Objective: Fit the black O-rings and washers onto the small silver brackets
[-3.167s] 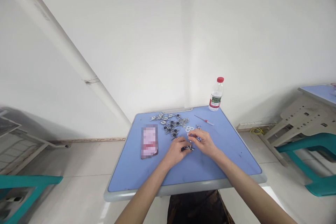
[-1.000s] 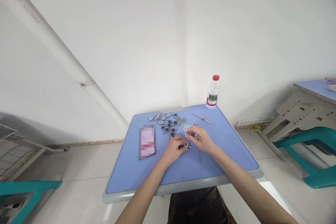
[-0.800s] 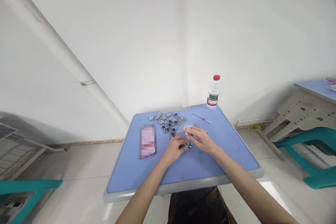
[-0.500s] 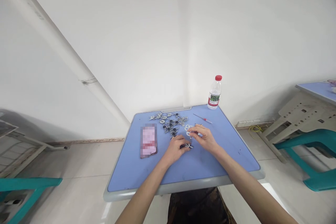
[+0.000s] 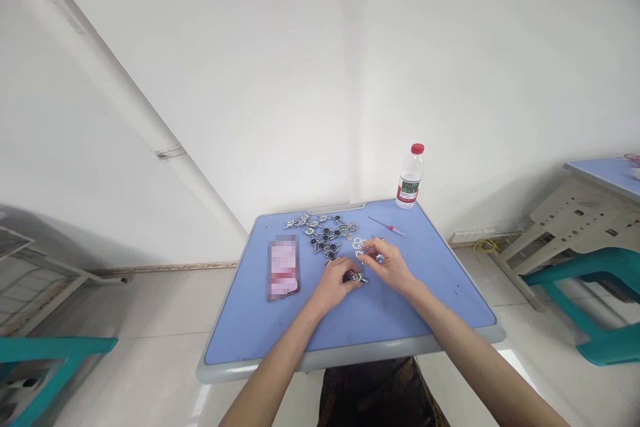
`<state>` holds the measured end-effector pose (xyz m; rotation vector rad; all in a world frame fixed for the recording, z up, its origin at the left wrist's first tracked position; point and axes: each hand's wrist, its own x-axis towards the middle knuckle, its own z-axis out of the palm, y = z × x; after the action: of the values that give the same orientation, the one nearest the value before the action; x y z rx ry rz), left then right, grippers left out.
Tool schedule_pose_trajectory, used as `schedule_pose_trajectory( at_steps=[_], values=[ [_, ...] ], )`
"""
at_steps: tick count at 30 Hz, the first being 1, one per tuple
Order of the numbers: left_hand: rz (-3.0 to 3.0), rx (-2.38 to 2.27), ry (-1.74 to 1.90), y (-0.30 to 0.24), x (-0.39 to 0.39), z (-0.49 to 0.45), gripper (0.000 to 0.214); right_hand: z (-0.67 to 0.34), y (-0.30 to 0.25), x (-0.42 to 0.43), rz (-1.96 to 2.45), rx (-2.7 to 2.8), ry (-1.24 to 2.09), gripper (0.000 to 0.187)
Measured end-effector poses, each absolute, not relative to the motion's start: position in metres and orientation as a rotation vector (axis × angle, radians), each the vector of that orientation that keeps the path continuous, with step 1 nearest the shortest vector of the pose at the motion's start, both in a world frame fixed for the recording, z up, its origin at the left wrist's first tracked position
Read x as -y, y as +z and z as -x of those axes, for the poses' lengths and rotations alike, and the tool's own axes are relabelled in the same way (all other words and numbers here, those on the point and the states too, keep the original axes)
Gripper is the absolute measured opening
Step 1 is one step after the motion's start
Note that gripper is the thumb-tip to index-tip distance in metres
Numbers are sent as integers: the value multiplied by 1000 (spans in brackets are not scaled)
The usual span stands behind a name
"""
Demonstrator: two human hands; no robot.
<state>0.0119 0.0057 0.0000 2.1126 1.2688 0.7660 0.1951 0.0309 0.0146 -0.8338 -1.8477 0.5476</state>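
Observation:
My left hand (image 5: 334, 285) rests on the blue desk (image 5: 250, 330), its fingers closed around a small metal fitting (image 5: 357, 277) with a short bolt end pointing right. To the right, my right hand (image 5: 389, 265) is curled, thumb and index fingertip close together just above the desk. Whatever small thing lies in that pinch is too tiny to make out. Light metal rings (image 5: 357, 243) lie by its fingertips, and more small metal pieces show partly behind the hand. Beyond my left hand spreads a pile of silver fittings, several with black round parts (image 5: 325, 238).
A phone (image 5: 283, 268) with a blurred screen lies on the left. At the back right, a red-capped bottle (image 5: 410, 177) stands near a thin screwdriver (image 5: 387, 226) with a clear and red handle. The wall (image 5: 280, 113) rises behind the desk; a teal stool (image 5: 595, 300) is on the right.
My right hand has shifted slightly away from the fitting, which now shows more plainly. My left hand keeps its place and hold.

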Motion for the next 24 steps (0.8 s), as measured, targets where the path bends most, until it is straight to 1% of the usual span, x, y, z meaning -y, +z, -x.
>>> schedule_pose_trajectory(
  at_steps=[4, 8, 14, 19, 24],
  values=[
    [-2119, -1264, 774, -1, -6, -12, 8, -197, 12, -31, 807, 1941, 500, 15],
    [-2125, -1263, 772, 0, -6, -11, 7, -199, 13, -32, 748, 1952, 537, 25],
    [-2125, -1252, 773, 1, -6, -12, 6, -200, 16, -31, 699, 1991, 603, 30],
    [-2105, -1240, 745, 6, -6, -11, 6, -200, 19, -30, 774, 1835, 652, 26],
    [-2092, -1204, 717, 9, -8, -8, 7, -200, 20, -31, 815, 1801, 655, 24]
  ],
)
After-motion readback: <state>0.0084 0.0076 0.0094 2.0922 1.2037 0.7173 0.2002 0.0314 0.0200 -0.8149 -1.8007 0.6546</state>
